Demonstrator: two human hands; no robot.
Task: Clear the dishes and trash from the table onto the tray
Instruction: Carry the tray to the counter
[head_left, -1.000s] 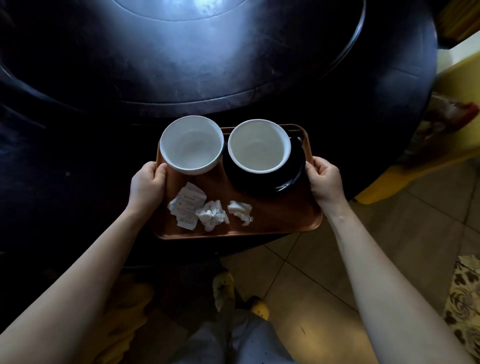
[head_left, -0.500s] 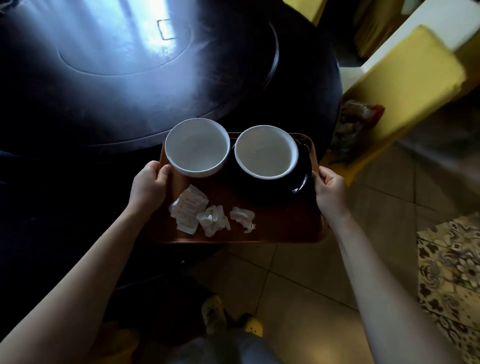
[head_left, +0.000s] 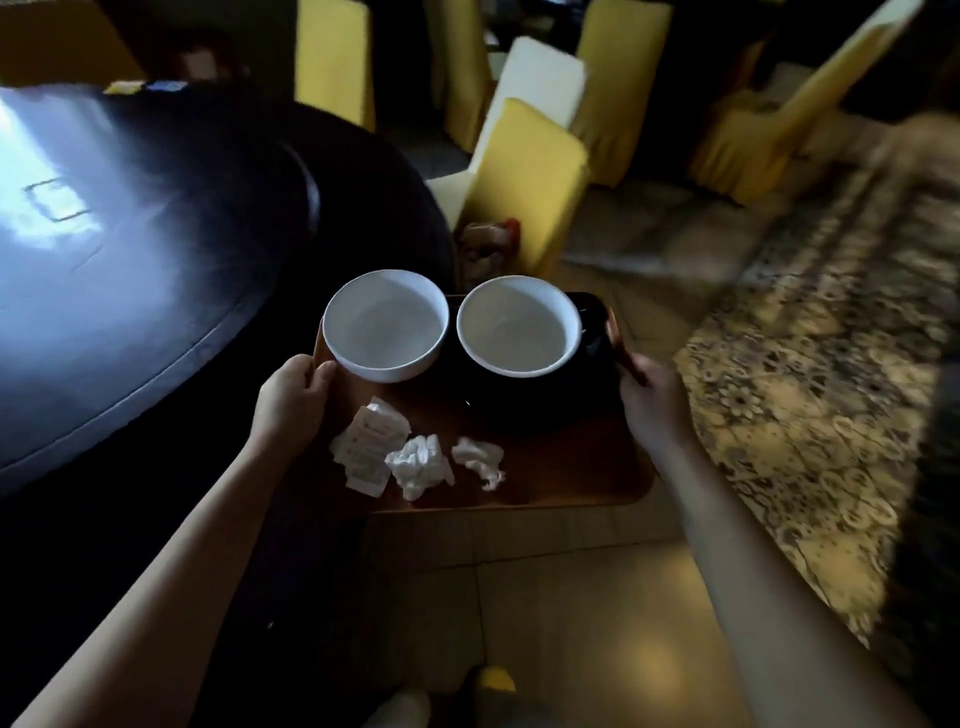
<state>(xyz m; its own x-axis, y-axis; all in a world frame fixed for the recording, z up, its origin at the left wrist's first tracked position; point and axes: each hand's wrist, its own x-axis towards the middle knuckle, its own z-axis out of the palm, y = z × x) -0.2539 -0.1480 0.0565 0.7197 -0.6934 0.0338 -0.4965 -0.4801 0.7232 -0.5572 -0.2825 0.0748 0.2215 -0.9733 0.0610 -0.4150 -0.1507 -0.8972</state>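
Risk: the two white bowls stand unsecured at the 12 o'clock end of the brown tray. The left bowl overhangs the rim at 11 o'clock; the right bowl sits on a black plate. A tilt or quick turn could slide them off onto the tiled floor. The crumpled napkins and paper wrapper at 7 o'clock could blow off.

The left hand is closed on the 9 o'clock rim. The right hand grips the 3 o'clock rim. The tray is carried clear of the dark tabletop.
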